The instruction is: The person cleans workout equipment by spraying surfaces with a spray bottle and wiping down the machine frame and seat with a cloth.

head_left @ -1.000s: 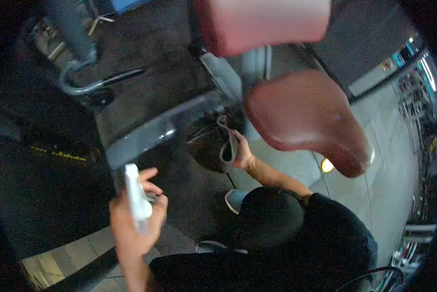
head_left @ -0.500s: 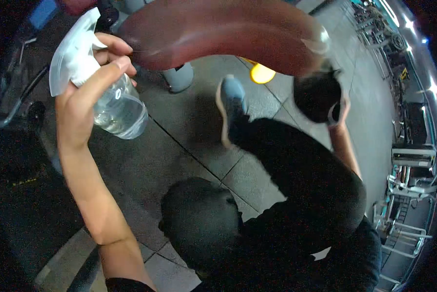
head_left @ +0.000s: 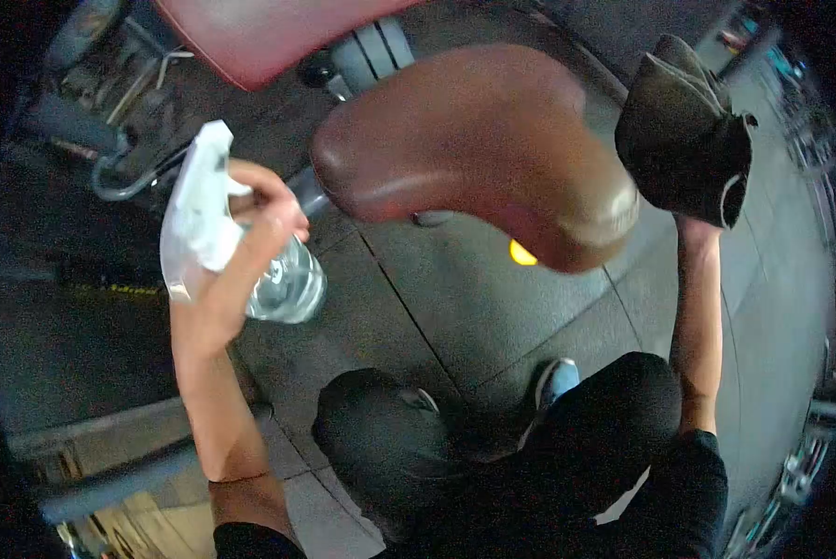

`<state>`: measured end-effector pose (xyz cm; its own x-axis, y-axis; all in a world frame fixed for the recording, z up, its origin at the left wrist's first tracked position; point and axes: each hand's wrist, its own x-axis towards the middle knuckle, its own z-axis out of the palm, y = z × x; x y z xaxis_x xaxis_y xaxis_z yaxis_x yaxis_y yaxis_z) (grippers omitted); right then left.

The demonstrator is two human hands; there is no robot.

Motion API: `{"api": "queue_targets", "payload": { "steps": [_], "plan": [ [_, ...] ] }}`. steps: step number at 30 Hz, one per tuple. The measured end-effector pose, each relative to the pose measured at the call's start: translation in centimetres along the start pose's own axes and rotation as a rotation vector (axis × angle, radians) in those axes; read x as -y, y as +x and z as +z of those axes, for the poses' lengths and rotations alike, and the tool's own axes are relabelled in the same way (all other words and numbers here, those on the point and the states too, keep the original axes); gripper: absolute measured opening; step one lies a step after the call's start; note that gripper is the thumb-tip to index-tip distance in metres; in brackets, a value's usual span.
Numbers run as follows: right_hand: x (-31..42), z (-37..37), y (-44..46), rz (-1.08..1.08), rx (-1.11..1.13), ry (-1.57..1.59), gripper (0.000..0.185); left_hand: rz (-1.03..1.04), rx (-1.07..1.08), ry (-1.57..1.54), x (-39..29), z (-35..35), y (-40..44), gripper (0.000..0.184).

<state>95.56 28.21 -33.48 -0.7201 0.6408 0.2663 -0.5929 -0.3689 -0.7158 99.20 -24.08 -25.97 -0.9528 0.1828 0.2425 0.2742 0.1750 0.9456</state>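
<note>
In my left hand (head_left: 222,298) is a clear spray bottle (head_left: 292,284) with a white trigger head, its nozzle pointing up. The fingers wrap round the neck and trigger; liquid shows inside the bottle. On the right, my right hand (head_left: 699,231) holds up a folded black cloth (head_left: 684,140), which hides most of the fingers. Between the two hands lies a curved brown-red padded cushion (head_left: 455,140) with a shiny surface. The cloth is close beside the cushion's right end; whether they touch I cannot tell. The bottle is apart from the cushion, to its lower left.
A second red pad (head_left: 269,37) and a grey metal post (head_left: 381,51) stand behind the cushion. A yellow round part (head_left: 522,253) shows under it. My bent knees (head_left: 381,447) and a blue shoe (head_left: 558,380) are below, on dark floor tiles. Gym machines line the right edge.
The view has shifted, and the cushion now appears lower and more fully. My right hand has raised the cloth up and to the right. The left hand still grips the spray bottle.
</note>
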Motion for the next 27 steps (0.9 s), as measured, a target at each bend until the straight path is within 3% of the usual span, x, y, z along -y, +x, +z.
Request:
{"api": "queue_targets", "payload": {
  "steps": [1, 3, 5, 7, 9, 11, 12, 14, 16, 20, 25, 27],
  "plan": [
    [-0.6, 0.2, -0.6, -0.004, 0.002, -0.011, 0.057, -0.015, -0.011, 0.006, -0.6, 0.2, -2.0, 0.036],
    [-1.5, 1.6, -2.5, 0.009, 0.000, -0.014, 0.057, -0.121, 0.004, -0.021, 0.0, -1.9, -6.2, 0.066],
    [-2.4, 2.6, -4.2, 0.030, -0.022, -0.024, 0.057, -0.282, 0.060, -0.054, 0.1, -2.3, -8.7, 0.067],
    [-2.3, 3.2, -5.3, 0.058, -0.068, -0.046, 0.057, -0.368, 0.097, -0.187, 0.3, -2.8, -8.9, 0.067],
    [-1.3, 4.5, -8.4, 0.128, -0.066, -0.037, 0.057, -0.532, 0.188, -0.222, -1.4, -3.4, -13.6, 0.030],
    [-1.1, 5.4, -11.8, 0.182, -0.066, -0.051, 0.057, -0.618, 0.238, -0.205, -0.9, -3.8, -16.9, 0.020],
    [-1.4, 5.9, -13.4, 0.200, -0.064, -0.054, 0.057, -0.610, 0.187, -0.243, -0.6, -3.8, -18.8, 0.021],
    [-3.8, 8.9, -12.5, 0.278, -0.088, -0.073, 0.057, -0.685, 0.131, -0.239, -1.3, -6.3, -13.0, 0.024],
    [-3.4, 9.0, -13.1, 0.393, -0.083, -0.029, 0.057, -0.653, 0.107, -0.160, -1.4, -6.3, -12.6, 0.026],
    [-1.3, 6.4, -8.2, 0.587, -0.138, 0.031, 0.057, -0.707, 0.020, -0.089, -2.6, -1.2, -6.6, 0.026],
    [-0.9, 5.4, -9.2, 0.548, -0.224, 0.047, 0.054, -0.658, -0.028, -0.139, -1.7, -2.8, -7.5, 0.028],
    [-1.5, 5.6, -9.2, 0.554, -0.135, 0.127, 0.053, -0.705, -0.122, 0.012, -1.7, -3.0, -7.5, 0.029]
  ]
}}
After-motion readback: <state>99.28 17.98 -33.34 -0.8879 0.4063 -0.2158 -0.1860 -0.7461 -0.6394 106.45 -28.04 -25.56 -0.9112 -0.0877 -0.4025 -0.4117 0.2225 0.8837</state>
